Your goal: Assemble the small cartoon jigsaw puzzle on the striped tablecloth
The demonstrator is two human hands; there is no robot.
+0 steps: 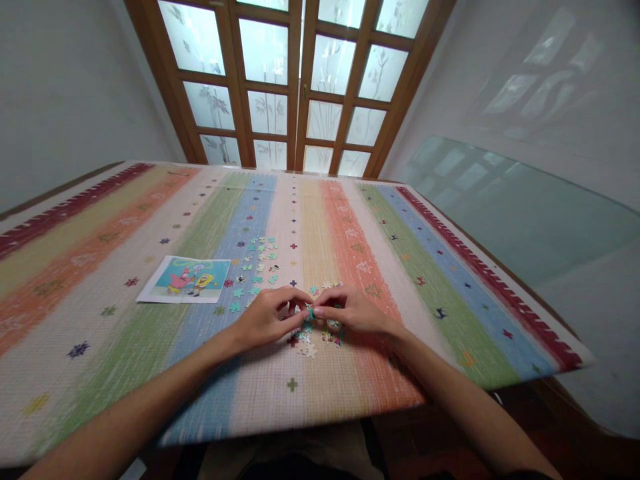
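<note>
Fingertips of my left hand and my right hand meet over the table, pinching a small teal jigsaw piece between them. Both hands are closed on it, though its exact outline is partly covered. Beneath and around the hands lies a loose cluster of jigsaw pieces, cream, teal and multicoloured, some hidden by the fingers. Left of the hands, more teal and cream jigsaw pieces are spread out apart from one another. A picture sheet with a pink starfish and a yellow sponge character lies further left.
A striped tablecloth covers the wide table, whose near edge runs just before my body. Behind the table stand wooden doors with frosted panes. A glass sheet is by the wall at right.
</note>
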